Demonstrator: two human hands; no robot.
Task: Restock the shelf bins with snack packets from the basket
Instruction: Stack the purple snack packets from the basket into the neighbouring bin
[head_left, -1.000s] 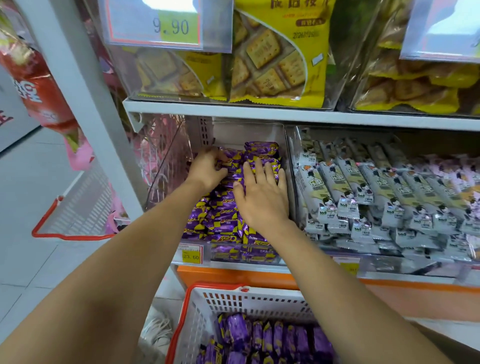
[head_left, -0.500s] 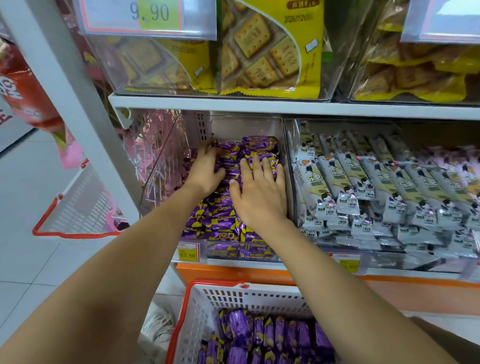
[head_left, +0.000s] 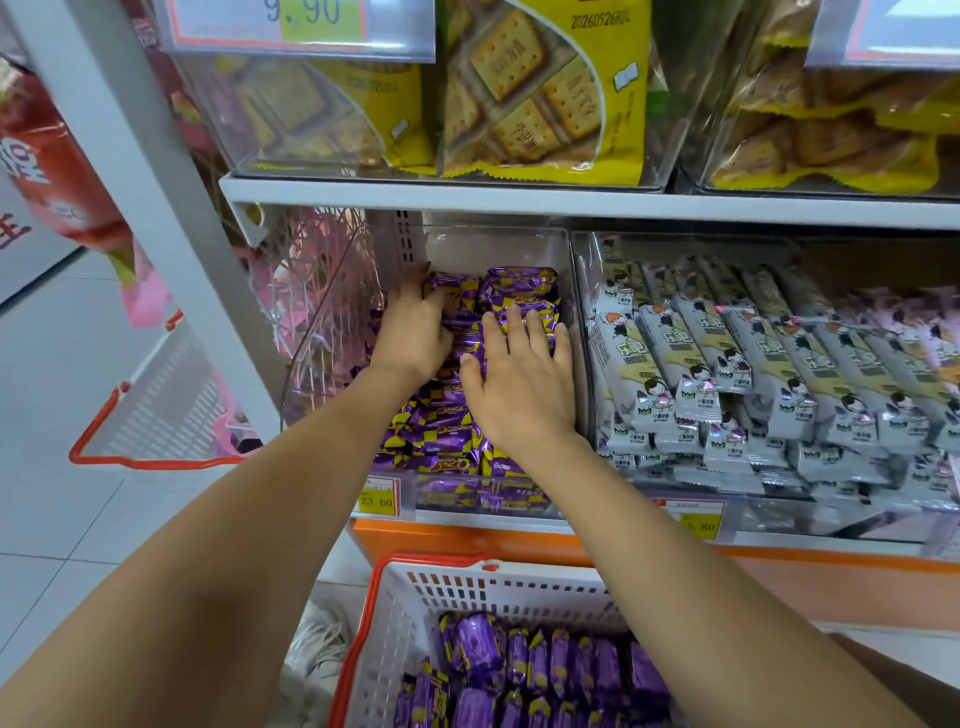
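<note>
While under right hand (head_left: 519, 387), packets (head_left: 519, 285) crosswise.

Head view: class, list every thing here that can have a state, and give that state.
Clear plastic shelf bin, partly filled.
Purple-and-yellow snack packets, stacked in bin.
Left hand, resting on packets.
Right hand, flat, pressing packets.
White plastic basket with red rim, holding purple packets.

Open gap above the purple packets (head_left: 441, 431) at the rear of the bin (head_left: 493, 244), under the upper shelf board (head_left: 571, 200). Clear divider wall (head_left: 579, 312) blocks rightward passage (both forearms (head_left: 322, 467) occupy the front opening). Basket (head_left: 395, 613) stands below, top open.
</note>
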